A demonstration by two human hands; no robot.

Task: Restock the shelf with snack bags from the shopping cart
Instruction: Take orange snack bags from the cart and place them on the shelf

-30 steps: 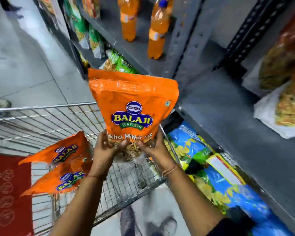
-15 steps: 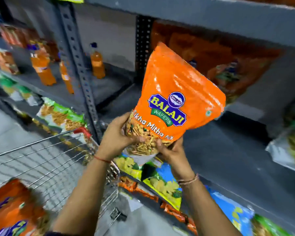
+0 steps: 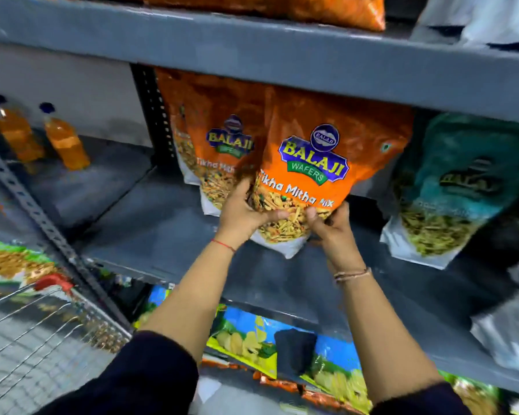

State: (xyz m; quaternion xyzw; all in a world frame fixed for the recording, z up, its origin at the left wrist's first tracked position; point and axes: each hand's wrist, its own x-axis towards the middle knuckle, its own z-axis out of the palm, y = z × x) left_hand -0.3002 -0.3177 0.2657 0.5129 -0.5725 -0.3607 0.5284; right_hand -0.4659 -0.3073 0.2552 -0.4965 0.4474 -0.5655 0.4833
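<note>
A glossy orange plastic snack bag [image 3: 327, 175] with a clear window at its base catches the light above a matt grey painted metal shelf [image 3: 162, 235], beside perforated steel uprights [image 3: 36, 211], the bare wire shopping cart [image 3: 42, 324] and translucent plastic bottles [image 3: 66, 142].

Both my hands grip the bottom of the orange snack bag [image 3: 327, 163]: left hand [image 3: 241, 212], right hand [image 3: 331, 229]. It's upright over the grey shelf [image 3: 150, 232], overlapping a matching orange bag [image 3: 219, 148] behind-left. Teal bag [image 3: 459, 187] to the right, two orange bottles [image 3: 65, 139] far left, cart [image 3: 36, 330] bottom-left.
</note>
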